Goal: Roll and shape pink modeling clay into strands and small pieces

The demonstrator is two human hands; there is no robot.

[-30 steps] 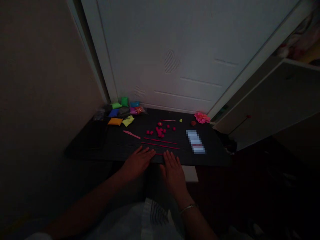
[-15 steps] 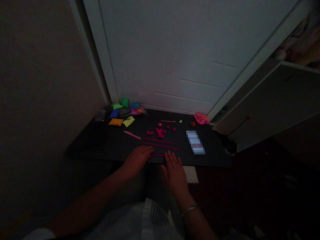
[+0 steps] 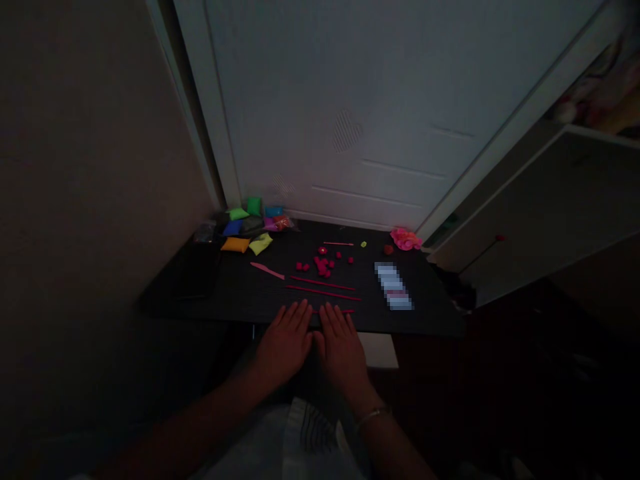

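Dim light; dark table (image 3: 430, 313), white panelled door (image 3: 325, 87) behind. Left hand (image 3: 285, 343) and right hand (image 3: 344, 347) lie side by side, palms down, at the near edge over the front strand (image 3: 346, 311), which is thin and pink; it shows between them and past the right fingertips. Fingers of both extended, held narrowly together, nothing gripped. Bracelet (image 3: 371, 417) on right wrist. Beyond the fingertips, 2 longer strands (image 3: 324, 293) lie roughly parallel. Farther back, a group of small pink lumps (image 3: 321, 267). Pink knife-shaped tool (image 3: 267, 271) to their left, blurred bright rectangle (image 3: 394, 287) to their right. Coloured packets (image 3: 235, 245) at back left; pink ruffled piece (image 3: 406, 239) at back right.
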